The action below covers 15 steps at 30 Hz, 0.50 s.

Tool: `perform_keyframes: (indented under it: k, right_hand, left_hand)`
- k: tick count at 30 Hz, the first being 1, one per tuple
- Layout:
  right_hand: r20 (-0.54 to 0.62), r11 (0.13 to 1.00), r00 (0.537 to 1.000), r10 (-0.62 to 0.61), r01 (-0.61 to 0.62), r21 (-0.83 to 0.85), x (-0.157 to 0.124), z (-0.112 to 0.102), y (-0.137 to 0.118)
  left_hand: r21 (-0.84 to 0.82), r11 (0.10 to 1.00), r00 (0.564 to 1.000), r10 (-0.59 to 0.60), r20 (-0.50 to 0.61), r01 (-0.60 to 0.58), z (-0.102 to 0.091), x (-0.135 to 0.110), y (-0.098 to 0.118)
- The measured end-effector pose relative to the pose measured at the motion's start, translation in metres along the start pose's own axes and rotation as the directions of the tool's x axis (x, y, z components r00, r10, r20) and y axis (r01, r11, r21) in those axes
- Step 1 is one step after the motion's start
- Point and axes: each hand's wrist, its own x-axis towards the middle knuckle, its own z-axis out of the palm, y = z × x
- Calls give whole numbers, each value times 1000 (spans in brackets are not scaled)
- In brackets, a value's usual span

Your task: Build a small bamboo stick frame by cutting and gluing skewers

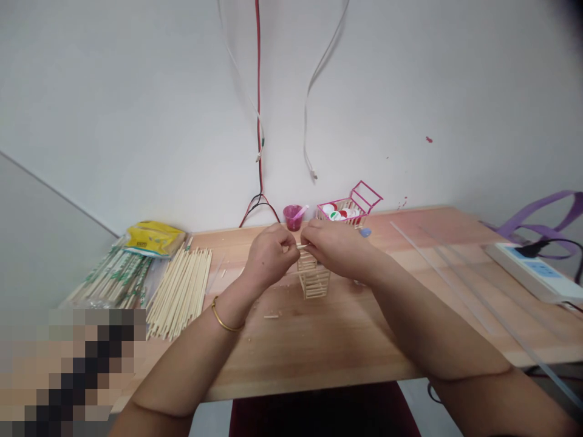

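Note:
A small crate-like frame built of thin wooden sticks (315,285) stands on the table in front of me. At its far upper edge my left hand (273,256) is closed in a pinch. My right hand (337,246) pinches just beside it, fingertips almost meeting the left ones. Between them a thin wooden stick shows in part, lying along the frame's top; the fingers cover the rest. To the left lies a pile of loose wooden sticks (181,294). A short stick piece (271,317) rests on the table near the frame.
Behind my hands are a pink cup (294,218) with a light stirrer and a pink-edged stick basket (344,210) holding bottle caps. Packaged sticks (112,276) and a yellow packet (155,238) lie left. Clear strips (444,279) and a power strip (537,273) occupy the right.

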Motion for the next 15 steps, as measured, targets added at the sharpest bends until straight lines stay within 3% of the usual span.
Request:
perform_keyframes:
  k: [7,12,15]
  right_hand:
    - [12,1000,1000,17,-17,-17,0,-1,-1]
    - [4,999,1000,22,-22,-25,0,0,0]
    - [-7,999,1000,30,-30,-18,1,1,1]
  left_hand:
    - [-29,1000,996,-13,-90,10,2,1,-2]
    - [-118,986,993,-118,-30,113,-1,4,-4]
    - [-137,984,993,-113,11,114,-6,5,-6]
